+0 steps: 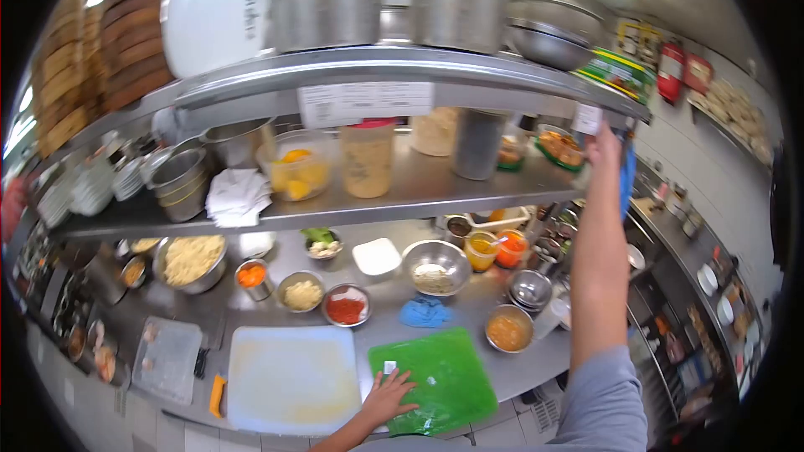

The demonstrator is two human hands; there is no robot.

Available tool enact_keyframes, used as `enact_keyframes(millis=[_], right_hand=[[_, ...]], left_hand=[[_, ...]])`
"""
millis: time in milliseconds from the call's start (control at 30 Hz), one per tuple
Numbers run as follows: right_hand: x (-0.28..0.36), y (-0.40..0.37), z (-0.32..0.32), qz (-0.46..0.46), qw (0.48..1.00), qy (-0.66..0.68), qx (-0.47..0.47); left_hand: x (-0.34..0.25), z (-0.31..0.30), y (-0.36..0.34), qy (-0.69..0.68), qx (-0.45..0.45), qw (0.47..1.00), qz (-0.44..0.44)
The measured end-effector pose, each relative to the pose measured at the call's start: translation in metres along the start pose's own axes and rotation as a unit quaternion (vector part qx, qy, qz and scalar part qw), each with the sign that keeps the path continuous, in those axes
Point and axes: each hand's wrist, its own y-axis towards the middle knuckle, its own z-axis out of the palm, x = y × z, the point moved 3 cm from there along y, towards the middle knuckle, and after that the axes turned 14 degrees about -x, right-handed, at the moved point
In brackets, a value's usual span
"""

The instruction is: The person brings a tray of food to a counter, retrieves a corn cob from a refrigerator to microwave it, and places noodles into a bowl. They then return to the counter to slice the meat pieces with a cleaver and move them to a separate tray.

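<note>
On the green board [459, 362], likely stiff and slick, best held by its edges, our left hand [389, 398] lies spread; we cannot tell whether our right hand [603, 149] grips anything.

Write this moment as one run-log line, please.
left hand: spread over green board | right hand: raised near right end of upper shelf, grip unclear

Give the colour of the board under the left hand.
The board is green, in the head view.
</note>
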Motion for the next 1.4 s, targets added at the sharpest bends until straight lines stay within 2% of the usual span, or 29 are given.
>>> enact_keyframes(millis=[33,100,167,200,267,300,367,433,500,567,633,700,733,867,967,1033,1100,1167,1233,1267,1300,1333,1400], right_hand=[[-0.002,0.006,-0.009,0.000,0.999,-0.031,0.009],[0.018,-0.069,0.007,0.072,0.996,0.039,0.020],[0.028,-0.118,0.025,0.095,0.994,0.033,-0.051],[0.026,-0.118,0.018,0.094,0.993,0.031,-0.056],[0.012,-0.124,0.023,-0.003,0.998,-0.040,0.040],[0.000,-0.129,0.025,0.002,0.998,-0.040,0.043],[-0.033,-0.174,0.040,0.066,0.993,0.048,0.086],[-0.051,-0.268,0.080,0.128,0.979,0.019,0.159],[-0.064,-0.356,0.117,0.129,0.968,-0.051,0.211],[-0.077,-0.411,0.147,0.151,0.954,-0.060,0.254],[-0.084,-0.428,0.176,0.155,0.951,-0.088,0.252],[-0.085,-0.428,0.201,0.156,0.962,-0.005,0.226],[-0.082,-0.431,0.210,0.171,0.965,-0.008,0.197],[-0.084,-0.449,0.208,0.181,0.967,-0.016,0.179],[-0.087,-0.471,0.161,0.201,0.965,-0.020,0.166],[-0.094,-0.484,0.105,0.162,0.944,0.002,0.287],[-0.111,-0.511,0.024,0.211,0.875,-0.095,0.425],[-0.123,-0.538,-0.055,0.330,0.711,-0.317,0.533],[-0.207,-0.509,-0.172,0.280,0.705,-0.458,0.464],[-0.231,-0.491,-0.216,0.155,0.692,-0.571,0.413],[-0.250,-0.475,-0.253,0.025,0.655,-0.667,0.354],[-0.279,-0.467,-0.292,0.028,0.654,-0.672,0.346],[-0.317,-0.457,-0.342,-0.084,0.582,-0.728,0.352]], left_hand=[[-0.002,0.002,0.001,-0.005,0.009,1.000,0.021],[-0.001,0.002,0.001,-0.002,0.008,1.000,-0.002],[-0.001,0.003,0.003,-0.009,0.008,1.000,0.008],[0.000,0.004,0.002,-0.008,0.003,1.000,0.012],[0.003,0.004,-0.001,-0.005,-0.002,1.000,0.008],[0.004,0.004,-0.001,-0.001,-0.005,1.000,0.015],[0.004,0.005,-0.003,0.002,-0.010,1.000,0.014],[0.004,0.003,0.000,-0.003,-0.011,1.000,0.020],[0.002,0.000,0.001,-0.005,-0.012,1.000,0.018],[0.002,-0.001,-0.001,-0.008,-0.016,1.000,0.010],[0.004,-0.001,-0.003,-0.017,-0.026,0.999,0.021],[0.007,-0.003,-0.004,-0.024,-0.023,0.999,0.015],[0.007,-0.003,-0.004,-0.035,-0.016,0.999,0.021],[0.012,-0.007,-0.005,-0.060,0.016,0.998,-0.017],[0.012,-0.017,-0.023,-0.085,0.024,0.996,-0.033],[0.020,-0.014,-0.034,-0.062,0.042,0.997,0.005],[0.028,-0.006,-0.044,-0.069,0.031,0.997,-0.015],[0.025,-0.014,-0.041,-0.040,0.027,0.999,-0.003],[0.024,-0.021,-0.031,-0.040,0.043,0.998,-0.019],[0.024,-0.017,-0.024,-0.049,0.052,0.997,-0.011],[0.026,-0.012,-0.017,-0.057,0.032,0.997,-0.026],[0.026,-0.009,-0.012,-0.062,0.012,0.997,-0.042],[0.014,-0.009,0.001,-0.053,-0.016,0.998,-0.012]])
